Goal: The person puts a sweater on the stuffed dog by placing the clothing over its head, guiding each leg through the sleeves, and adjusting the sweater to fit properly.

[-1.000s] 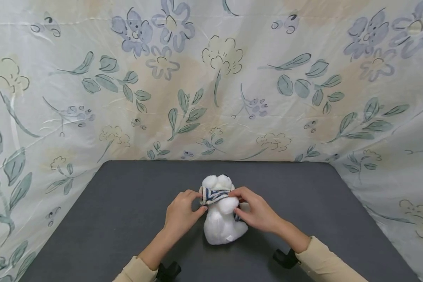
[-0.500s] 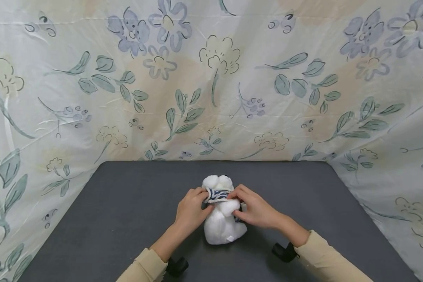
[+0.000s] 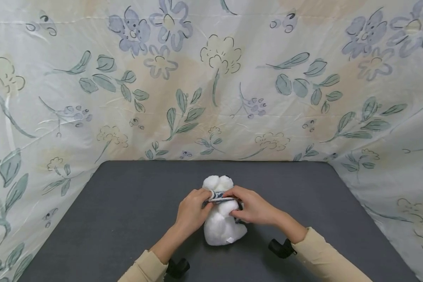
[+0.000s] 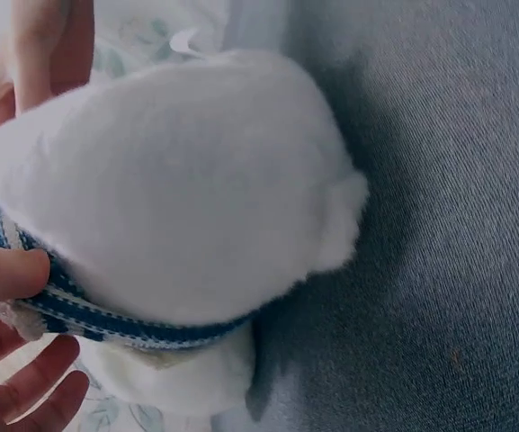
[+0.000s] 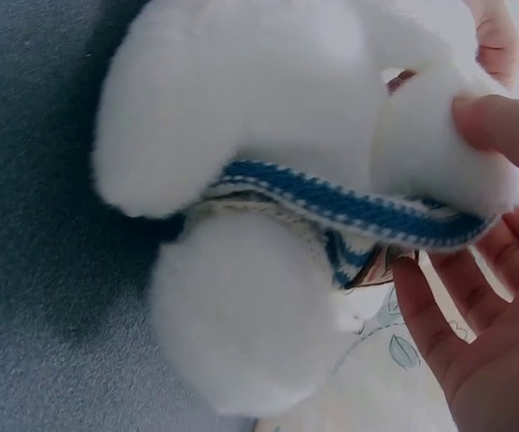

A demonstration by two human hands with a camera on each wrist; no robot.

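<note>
A white plush toy sits on the dark table, its rounded head at the far side. Round its upper body runs a blue-and-white striped knit garment, bunched into a narrow band. My left hand pinches the garment's edge at the toy's left side; in the left wrist view its thumb presses on the knit band. On the other side my right hand holds the toy's small limb and the band's edge, thumb on the white fur and fingers behind the knit. The toy's front is mostly hidden.
The dark grey table extends around the toy. Behind it and along both sides hangs a floral-patterned curtain. Black wrist cameras, left and right, sit below the beige sleeves.
My left hand has moved right, closer in to the toy, drawing the garment's loose left edge inward. The striped knit looks narrower and more folded. My right hand has shifted slightly left.
</note>
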